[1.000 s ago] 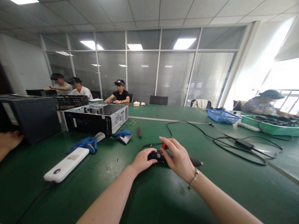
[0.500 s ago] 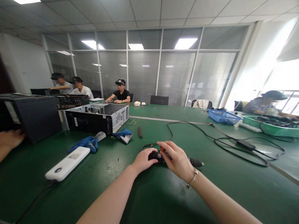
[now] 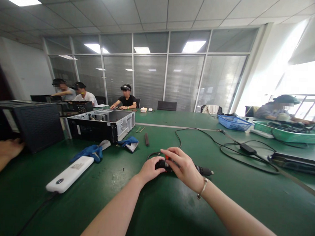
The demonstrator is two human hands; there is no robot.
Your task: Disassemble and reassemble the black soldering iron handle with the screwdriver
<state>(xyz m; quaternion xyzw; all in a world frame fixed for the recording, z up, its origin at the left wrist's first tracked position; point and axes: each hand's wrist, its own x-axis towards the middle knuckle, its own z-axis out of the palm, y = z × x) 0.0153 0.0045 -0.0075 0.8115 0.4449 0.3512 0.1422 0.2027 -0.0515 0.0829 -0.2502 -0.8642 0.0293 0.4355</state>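
On the green table, straight ahead of me, lies a dark elongated device (image 3: 160, 164), mostly covered by my hands. My left hand (image 3: 151, 168) is closed around its left part, thumb toward me. My right hand (image 3: 183, 164) bends over the middle, its fingertips pinching a small orange-red piece (image 3: 166, 157) whose kind I cannot make out. Past my right hand sticks out a black cylindrical end (image 3: 204, 171) with a light tip; whether it belongs to the device is hidden. A thin black cable (image 3: 153, 154) curls behind my left hand.
An open computer case (image 3: 95, 124), blue gloves (image 3: 90, 153), a white power strip (image 3: 70, 173) and a dark bar (image 3: 146, 139) lie left and ahead. A cable with an adapter (image 3: 248, 149), a blue basket (image 3: 234, 123) and a green basket (image 3: 293, 133) are right. Another person's hand (image 3: 10, 149) is far left.
A long black object has appeared on the table at the right edge, and the adapter cable there has shifted. My hands hold nearly the same pose; the view has moved slightly.
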